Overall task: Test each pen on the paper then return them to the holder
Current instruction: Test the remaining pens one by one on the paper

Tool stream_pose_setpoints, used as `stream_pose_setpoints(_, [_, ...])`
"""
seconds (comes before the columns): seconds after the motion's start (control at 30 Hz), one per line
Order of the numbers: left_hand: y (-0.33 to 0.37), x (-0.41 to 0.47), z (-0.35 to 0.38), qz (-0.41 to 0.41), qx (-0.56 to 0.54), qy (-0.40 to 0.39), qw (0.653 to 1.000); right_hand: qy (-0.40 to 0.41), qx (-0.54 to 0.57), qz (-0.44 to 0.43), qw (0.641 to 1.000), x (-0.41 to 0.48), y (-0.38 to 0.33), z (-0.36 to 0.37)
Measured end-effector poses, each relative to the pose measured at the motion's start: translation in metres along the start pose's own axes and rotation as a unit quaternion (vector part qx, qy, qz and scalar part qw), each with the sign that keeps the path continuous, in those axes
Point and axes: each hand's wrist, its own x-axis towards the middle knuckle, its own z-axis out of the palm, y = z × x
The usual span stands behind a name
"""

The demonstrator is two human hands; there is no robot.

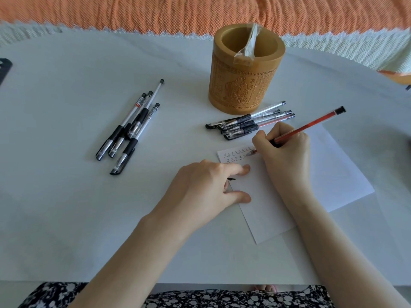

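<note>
White table (66, 218) fills most of view, smooth matte top, near edge straight. Behind far edge: orange woven cloth (155, 12) with scalloped lace trim (111, 30) (bedspread or sofa cover, cannot tell which). Pale knit fabric (355, 50) far right. Dark object (4, 70) cut off at left edge. Light soft, even, shadows faint.

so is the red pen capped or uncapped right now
Uncapped: the red clear-barrelled pen gripped by the right hand shows a bare tip on the white sheet of paper.
</note>
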Motion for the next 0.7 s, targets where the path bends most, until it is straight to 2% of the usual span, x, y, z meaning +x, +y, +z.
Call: stream_pose_setpoints(0.7, [0.0001,0.0005,-0.0002,-0.003,0.0,0.0,1.0,0.001,0.004,-0.01,1.0,0.0004,0.0005,-0.0004])
